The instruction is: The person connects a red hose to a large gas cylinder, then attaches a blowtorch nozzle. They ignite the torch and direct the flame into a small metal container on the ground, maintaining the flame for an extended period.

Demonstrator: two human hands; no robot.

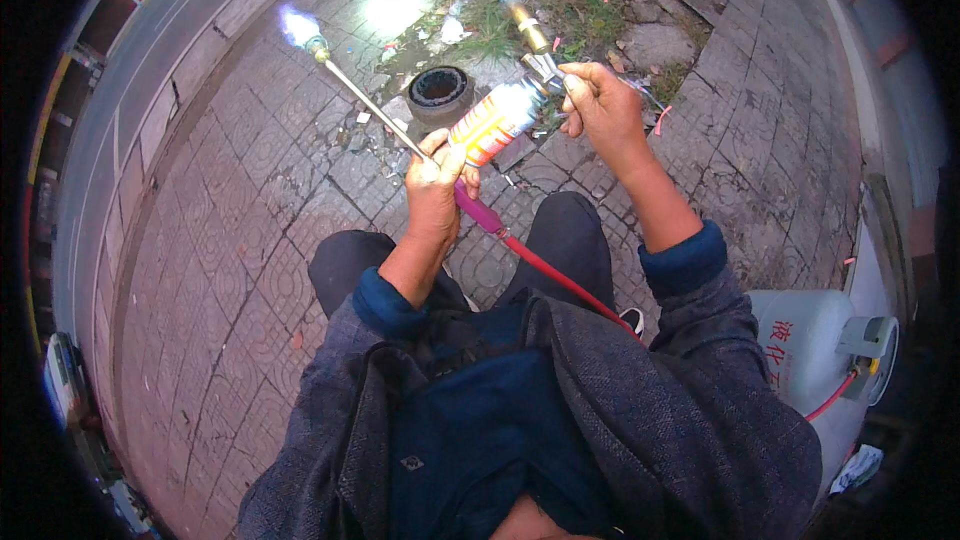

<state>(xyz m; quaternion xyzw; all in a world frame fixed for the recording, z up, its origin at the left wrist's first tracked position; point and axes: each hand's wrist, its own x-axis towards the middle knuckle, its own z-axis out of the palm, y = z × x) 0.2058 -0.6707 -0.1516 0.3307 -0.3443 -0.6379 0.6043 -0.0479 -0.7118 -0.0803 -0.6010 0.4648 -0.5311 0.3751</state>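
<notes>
Grey gas cylinder (808, 340) beside you, right side. Red hose (560, 280) crosses your right thigh. Long torch (370, 106) angles forward-left; your left hand (435, 180) is wrapped round it, just ahead of the purple handle (480, 210). Orange-and-white canister (490, 125) meets those fingers; can't tell if they bear weight. Your right hand (603, 110) pinches the small torch (533, 32) at its fittings. Both flames (298, 27) lit. Risks: hose snag jerking the long torch; wrist turn bringing fire onto canister or skin.
</notes>
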